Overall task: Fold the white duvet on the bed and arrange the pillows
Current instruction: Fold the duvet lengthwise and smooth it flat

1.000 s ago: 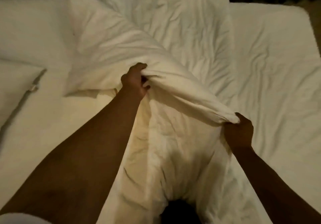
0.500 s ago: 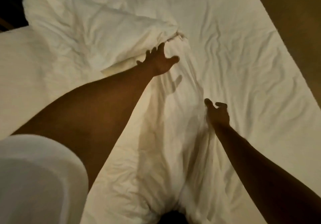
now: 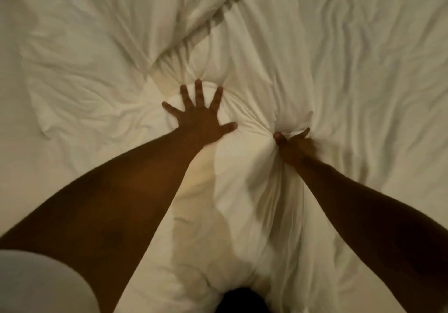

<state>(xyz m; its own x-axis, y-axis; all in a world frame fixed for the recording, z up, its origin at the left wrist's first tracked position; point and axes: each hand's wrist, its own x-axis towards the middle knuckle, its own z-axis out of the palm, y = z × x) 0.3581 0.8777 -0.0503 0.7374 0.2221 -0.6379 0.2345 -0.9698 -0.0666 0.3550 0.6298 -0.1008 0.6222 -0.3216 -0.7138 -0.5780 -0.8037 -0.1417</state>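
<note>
Half a second ago both hands hung free; now the left hand (image 3: 200, 121) presses flat on the duvet (image 3: 254, 74) mid-bed while the right hand (image 3: 294, 142) clutches its edge, so folding is resuming.

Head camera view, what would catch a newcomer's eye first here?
First, the left hand at the centre, fingers splayed flat, pressing into the puffy white duvet. Next, the right hand just to its right, bunching a fold of the duvet in its grip. Around them lies the wrinkled white bed sheet, filling the right side.
</note>
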